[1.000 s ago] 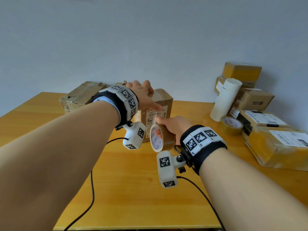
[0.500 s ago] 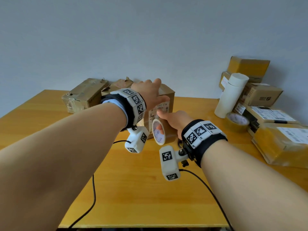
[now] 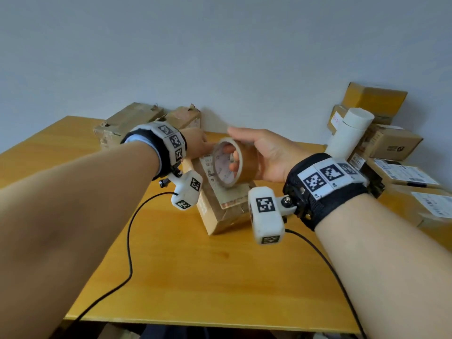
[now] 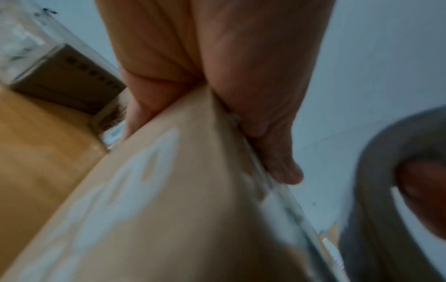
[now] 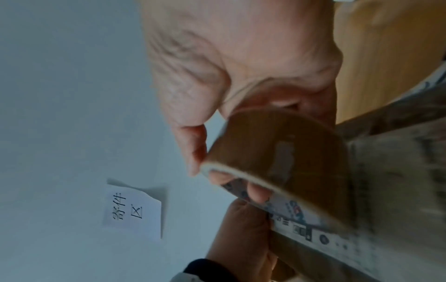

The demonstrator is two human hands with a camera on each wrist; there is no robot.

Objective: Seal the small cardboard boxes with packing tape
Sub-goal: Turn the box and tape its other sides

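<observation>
Against the pale grey-blue wall, the yellow wooden surface (image 3: 171, 277) carries worn brown cardboard boxes (image 3: 127, 121) at the back left and a heap of labelled cartons (image 3: 391, 148) with a white paper tube (image 3: 349, 133) at the right. At the centre lies the small brown cardboard box with a white shipping label (image 3: 227, 204). A second ago it stood upright with its label facing the person; now it has been tipped over, label face up and one corner pointing toward the near edge. The left hand (image 3: 195, 145) still grips its far end, thumb on the upper face and fingers curled over the edge, as the left wrist view shows. The right hand (image 3: 264, 152) has risen and turned: it now holds the roll of brown packing tape with a pale cardboard core (image 3: 232, 162) above the box, fingers threaded through the core and thumb on the outer winding. Earlier the roll hung lower, close against the box's front face.

My reading is that the box has been re-laid to present a fresh face or seam, and the roll lifted clear to begin a strip. Whether any tape runs from roll to box cannot be told from these blurred close views. Sealing of this box looks under way, not finished
</observation>
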